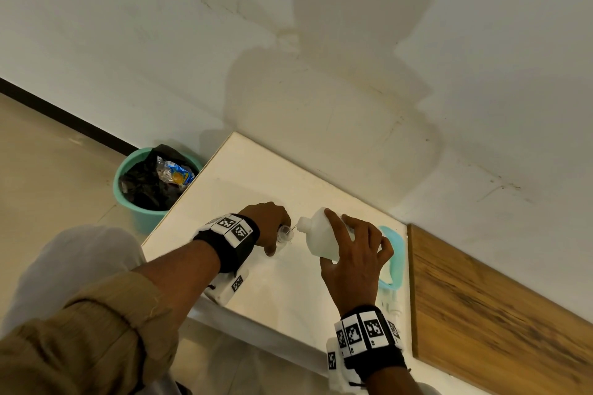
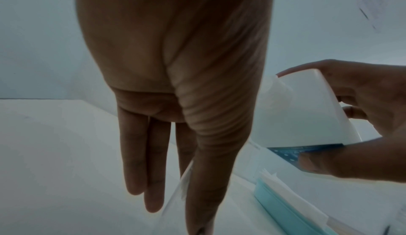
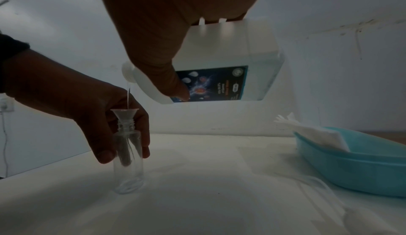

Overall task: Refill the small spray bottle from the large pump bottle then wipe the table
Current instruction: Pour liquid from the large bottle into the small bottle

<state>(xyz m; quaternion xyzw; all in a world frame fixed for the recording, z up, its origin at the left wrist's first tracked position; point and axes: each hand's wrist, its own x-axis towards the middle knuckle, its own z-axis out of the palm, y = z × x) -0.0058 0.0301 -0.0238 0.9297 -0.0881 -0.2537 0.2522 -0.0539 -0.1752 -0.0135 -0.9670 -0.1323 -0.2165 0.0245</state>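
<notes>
The small clear spray bottle [image 3: 128, 162] stands upright on the white table [image 1: 244, 176], without its cap, a clear funnel [image 3: 124, 114] in its neck. My left hand [image 1: 277, 239] grips it around the upper body. My right hand [image 1: 330, 237] holds the large white bottle [image 3: 219, 56] tilted above it, thumb on the dark label [image 3: 215, 84]. Its open neck [image 3: 128, 72] points down and left. A thin stream of clear liquid [image 3: 128, 98] falls from the neck into the funnel. In the left wrist view the large bottle [image 2: 303, 113] is at the right.
A teal tray [image 3: 362, 166] holding white tissues [image 3: 312, 133] sits on the table to the right. The removed pump with its tube [image 3: 318, 186] lies in front of the tray. A teal bin [image 1: 144, 183] stands on the floor left of the table. A wooden surface [image 1: 497, 314] adjoins at the right.
</notes>
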